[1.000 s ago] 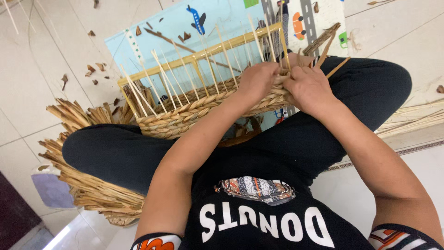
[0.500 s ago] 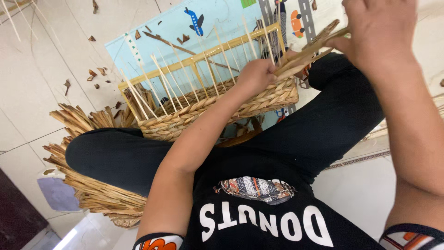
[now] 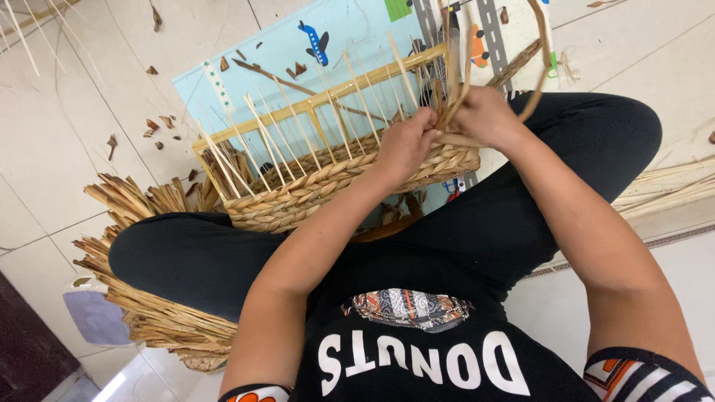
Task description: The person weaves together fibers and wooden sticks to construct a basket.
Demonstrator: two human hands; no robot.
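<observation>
Leftmost, bundled dry reeds [image 3: 141,298] lie at lower left; at centre the half-woven basket [image 3: 328,182] rests on the person's lap. The left hand [image 3: 406,145] presses curled fingers onto its rim, while the right hand [image 3: 484,115] pinches a looping straw strand [image 3: 542,59].

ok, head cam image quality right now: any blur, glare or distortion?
Head view: mostly sharp; the left hand and right hand at the half-woven basket are crisp, with slight smear on the looping strand. Soft even light, faint shadows. Mild sheen on the floor tiles. Wide-angle stretch toward the edges.
</observation>
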